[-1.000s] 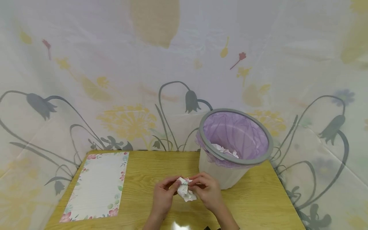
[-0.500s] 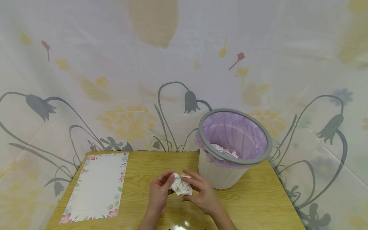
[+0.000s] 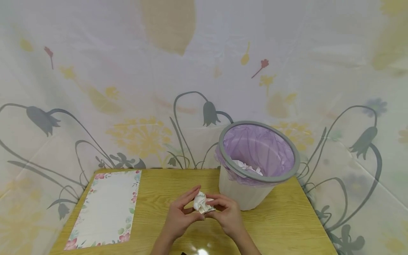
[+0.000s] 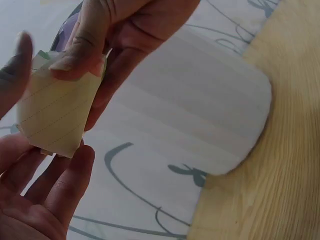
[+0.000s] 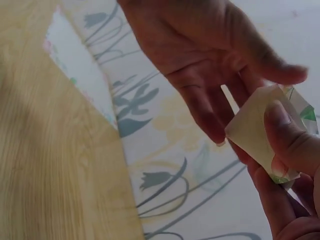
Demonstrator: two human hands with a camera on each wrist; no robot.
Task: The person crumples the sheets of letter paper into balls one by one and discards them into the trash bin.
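A crumpled ball of white paper (image 3: 200,202) is held between the two hands, above the wooden table. Faint dotted lines and a bit of green print show on the paper (image 4: 57,112) in the left wrist view. My right hand (image 3: 227,214) pinches it, the thumb pressed flat on its face. My left hand (image 3: 180,216) is spread around its other side; in the left wrist view the left thumb stands off the paper while the fingertips meet its lower edge. Some of the right fingers (image 5: 272,200) are hidden behind the paper.
A white wastebasket (image 3: 243,194) with a grey rim and purple liner stands right behind my right hand, crumpled paper (image 3: 247,166) inside it. A flat flower-bordered sheet (image 3: 103,209) lies at the table's left. Behind the table (image 3: 153,198) hangs a floral curtain (image 3: 143,88).
The paper has turned in the hands and is squeezed smaller. My left hand has opened around it, its thumb moving below; my right hand has moved from spread fingers to a pinch.
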